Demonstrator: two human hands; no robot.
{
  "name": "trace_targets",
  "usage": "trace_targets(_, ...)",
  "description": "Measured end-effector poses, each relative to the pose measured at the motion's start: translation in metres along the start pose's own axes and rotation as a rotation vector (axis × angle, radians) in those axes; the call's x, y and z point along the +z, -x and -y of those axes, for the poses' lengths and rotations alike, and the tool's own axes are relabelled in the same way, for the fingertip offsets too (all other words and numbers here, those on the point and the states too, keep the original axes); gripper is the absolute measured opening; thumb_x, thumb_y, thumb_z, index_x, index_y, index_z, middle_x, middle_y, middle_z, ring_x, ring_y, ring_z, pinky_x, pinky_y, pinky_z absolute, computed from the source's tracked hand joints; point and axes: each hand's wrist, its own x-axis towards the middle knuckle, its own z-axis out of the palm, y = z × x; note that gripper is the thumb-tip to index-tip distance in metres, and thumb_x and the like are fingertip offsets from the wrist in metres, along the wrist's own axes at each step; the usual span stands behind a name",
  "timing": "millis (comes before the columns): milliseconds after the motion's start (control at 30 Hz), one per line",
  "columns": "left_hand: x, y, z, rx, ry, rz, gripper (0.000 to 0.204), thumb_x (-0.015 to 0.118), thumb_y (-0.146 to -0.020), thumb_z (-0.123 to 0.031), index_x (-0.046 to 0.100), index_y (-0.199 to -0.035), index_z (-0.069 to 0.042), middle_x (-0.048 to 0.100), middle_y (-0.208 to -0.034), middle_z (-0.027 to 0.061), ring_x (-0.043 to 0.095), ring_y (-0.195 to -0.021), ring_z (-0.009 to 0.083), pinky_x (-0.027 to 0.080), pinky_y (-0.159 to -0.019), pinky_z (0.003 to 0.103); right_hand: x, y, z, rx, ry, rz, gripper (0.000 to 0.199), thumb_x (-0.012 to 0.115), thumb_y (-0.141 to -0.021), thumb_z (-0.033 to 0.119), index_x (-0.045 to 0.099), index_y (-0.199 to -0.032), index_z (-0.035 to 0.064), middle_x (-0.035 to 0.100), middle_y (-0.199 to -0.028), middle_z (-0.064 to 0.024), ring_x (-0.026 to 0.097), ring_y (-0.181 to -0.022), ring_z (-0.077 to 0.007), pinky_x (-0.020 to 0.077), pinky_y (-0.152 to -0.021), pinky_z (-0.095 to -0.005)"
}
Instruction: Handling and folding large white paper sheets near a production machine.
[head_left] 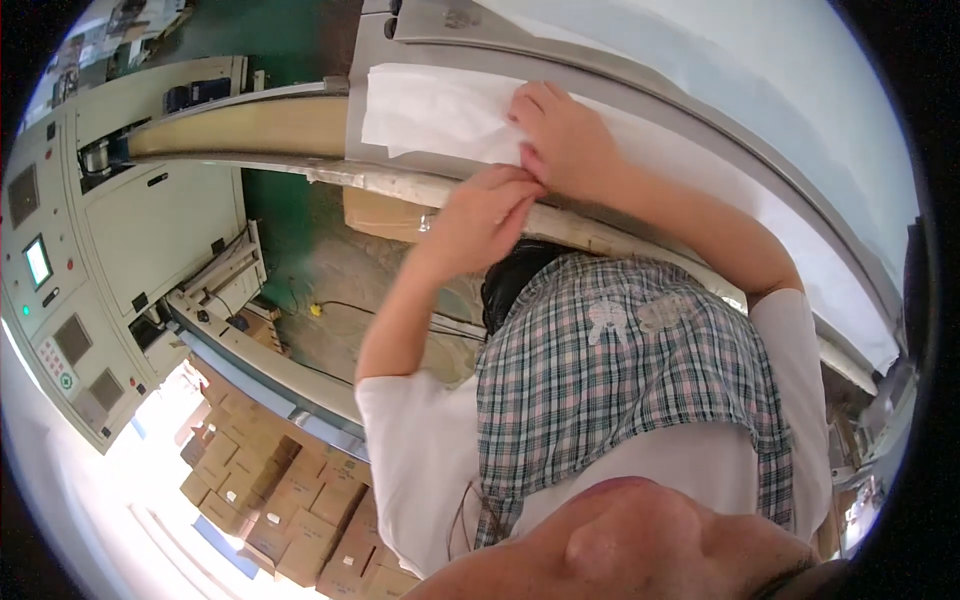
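Observation:
A thin white sheet (440, 105) lies along the grey metal bed (420, 165) in front of me. My right hand (568, 140) rests on it, fingers bent over the surface and thumb apart from them, toward my body. Close beside that thumb, at the near edge of the bed, is my left hand (482, 222). Its fingers are pressed together at the tips; whatever they pinch, if anything, is too small to make out. The two hands almost touch.
Left of the bed runs a tan conveyor belt (250, 128) toward a cream machine cabinet with a control panel (50, 265). A pale rail (400, 185) borders my side. Cardboard boxes (300, 510) are stacked at the lower left. A cable (345, 306) crosses the floor.

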Motion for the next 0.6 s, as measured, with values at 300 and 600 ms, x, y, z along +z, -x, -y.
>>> trace_targets(300, -0.014, 0.000, 0.086, -0.140, -0.617, -0.328, 0.034, 0.054, -0.074, -0.009, 0.053, -0.108, -0.003, 0.052, -0.109, 0.0178, 0.044, -0.106, 0.0385, 0.032, -0.093, 0.047, -0.003, 0.004, -0.001, -0.034, -0.310, 0.152, 0.025, 0.055, -0.073, 0.008, 0.052, -0.097, 0.0036, 0.054, -0.102, -0.0116, 0.051, -0.097, -0.0283, 0.0409, -0.083, -0.0370)
trace_targets(600, -0.093, 0.009, 0.171, -0.475, 0.109, -0.660, 0.027, 0.056, -0.078, -0.014, 0.058, -0.103, -0.005, 0.057, -0.105, 0.0116, 0.053, -0.096, 0.0284, 0.040, -0.084, 0.038, 0.034, 0.007, -0.003, -0.329, 0.148, 0.235, 0.054, 0.064, -0.071, 0.026, 0.048, -0.115, 0.0002, 0.041, -0.128, -0.0147, 0.035, -0.121, -0.0279, 0.0261, -0.101, -0.0418)
